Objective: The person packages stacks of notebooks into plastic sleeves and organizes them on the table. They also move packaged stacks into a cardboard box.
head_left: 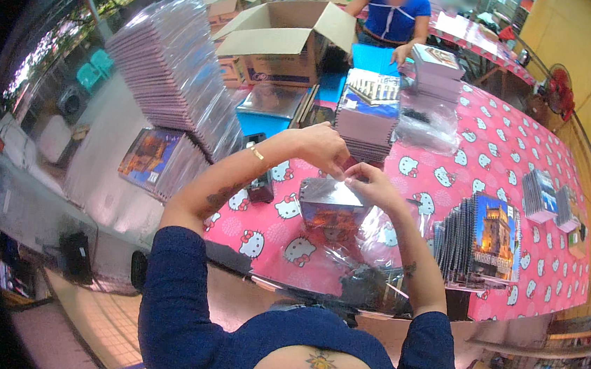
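Note:
A wrapped notebook (331,216) with a picture cover lies in front of me, glossy under clear plastic (331,190). Above its far right edge, the fingertips of my left hand (321,149) and my right hand (371,184) meet in a pinch. Both hands are closed at the edge of the clear plastic; the exact bit between the fingertips is too small to make out. A tall pile of spiral notebooks (367,113) rises just beyond my hands. Beside my right forearm stands a row of spiral notebooks (477,235) with a tower on the front cover.
Plastic-wrapped notebooks form a tall leaning stack (172,68) at left. Beyond it sits an open cardboard box (268,52). Small notebook piles (540,197) stand at right on the pink patterned tablecloth (444,175). Across the table is a person in blue (395,14); a red fan (559,90) is far right.

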Available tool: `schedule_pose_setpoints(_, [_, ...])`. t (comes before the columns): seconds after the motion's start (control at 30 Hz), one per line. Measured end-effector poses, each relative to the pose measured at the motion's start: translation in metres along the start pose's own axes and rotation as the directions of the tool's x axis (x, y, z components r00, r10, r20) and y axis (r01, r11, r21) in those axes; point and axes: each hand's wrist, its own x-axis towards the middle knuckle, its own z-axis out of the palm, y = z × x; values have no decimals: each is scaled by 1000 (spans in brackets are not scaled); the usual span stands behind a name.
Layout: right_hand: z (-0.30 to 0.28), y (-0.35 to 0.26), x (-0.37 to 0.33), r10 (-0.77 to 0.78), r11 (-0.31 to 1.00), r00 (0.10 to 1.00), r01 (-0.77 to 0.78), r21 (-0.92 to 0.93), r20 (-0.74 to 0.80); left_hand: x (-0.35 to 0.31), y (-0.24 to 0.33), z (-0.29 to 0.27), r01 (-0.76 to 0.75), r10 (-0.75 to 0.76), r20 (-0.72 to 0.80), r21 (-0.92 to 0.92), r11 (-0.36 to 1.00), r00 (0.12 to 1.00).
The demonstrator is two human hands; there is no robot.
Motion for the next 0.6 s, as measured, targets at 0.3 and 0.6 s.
schedule_pose_setpoints(0.3, [9, 5, 6, -58, 998, 998, 57, 19, 34, 19, -98, 203, 146, 18, 151, -974, 172, 988])
schedule_pose_setpoints(0.6, [24, -23, -72, -357, 928, 911, 371, 27, -208, -5, 68, 98, 286, -182, -588, 88, 954, 788])
